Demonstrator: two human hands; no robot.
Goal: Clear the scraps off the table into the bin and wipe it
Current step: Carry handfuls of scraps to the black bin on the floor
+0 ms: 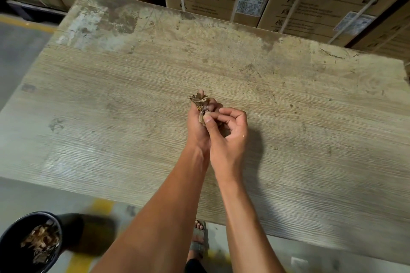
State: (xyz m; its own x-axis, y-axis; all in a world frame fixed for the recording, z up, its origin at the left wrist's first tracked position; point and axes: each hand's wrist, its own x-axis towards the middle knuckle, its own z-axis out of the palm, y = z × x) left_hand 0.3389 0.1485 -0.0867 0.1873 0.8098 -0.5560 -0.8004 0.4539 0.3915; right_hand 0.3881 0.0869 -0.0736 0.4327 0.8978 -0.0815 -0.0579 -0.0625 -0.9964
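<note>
A worn wooden table [124,99] fills most of the view. Over its middle my left hand [198,125] grips a bunch of dry brown scraps [200,101], which stick out above its fingers. My right hand [228,131] is right beside it, thumb and fingertips pinching the lower end of the same scraps. A black bin [33,241] stands on the floor at the lower left, with brown scraps lying inside it. Small dark specks and stains are scattered over the table top.
Stacked cardboard cartons [310,0] with caution labels stand directly behind the table's far edge. Grey floor with yellow lines [99,208] runs along the near side and the left. My sandalled foot [198,239] shows under the near table edge.
</note>
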